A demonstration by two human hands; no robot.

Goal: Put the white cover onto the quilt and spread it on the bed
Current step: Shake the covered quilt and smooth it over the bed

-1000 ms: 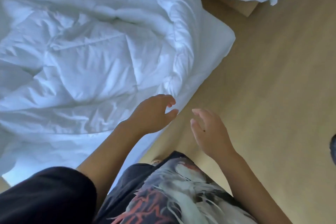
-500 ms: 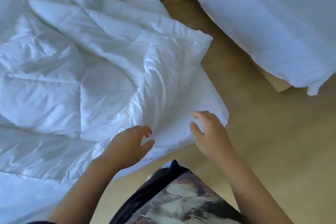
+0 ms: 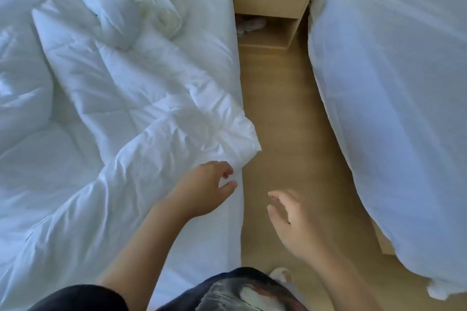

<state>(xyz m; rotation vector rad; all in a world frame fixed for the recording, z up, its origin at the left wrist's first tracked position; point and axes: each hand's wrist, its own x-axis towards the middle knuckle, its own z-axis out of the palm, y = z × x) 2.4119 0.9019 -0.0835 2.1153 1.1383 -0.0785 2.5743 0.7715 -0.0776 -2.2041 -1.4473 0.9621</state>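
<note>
Both hands still empty: left hand [image 3: 202, 189] loosely curled just short of the quilt [image 3: 141, 113] corner, right hand [image 3: 290, 217] relaxed, fingers apart, over the floor [image 3: 278, 108]. We've looked up since a second ago, so the white cover [image 3: 164, 12] now shows, bunched on the bed [image 3: 209, 20] far beyond the left hand. Quilt is uncovered; we probably grab that corner next.

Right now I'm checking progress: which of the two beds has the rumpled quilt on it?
The left bed, under the left hand: the quilt lies bunched on it. The right bed is smooth.
</note>
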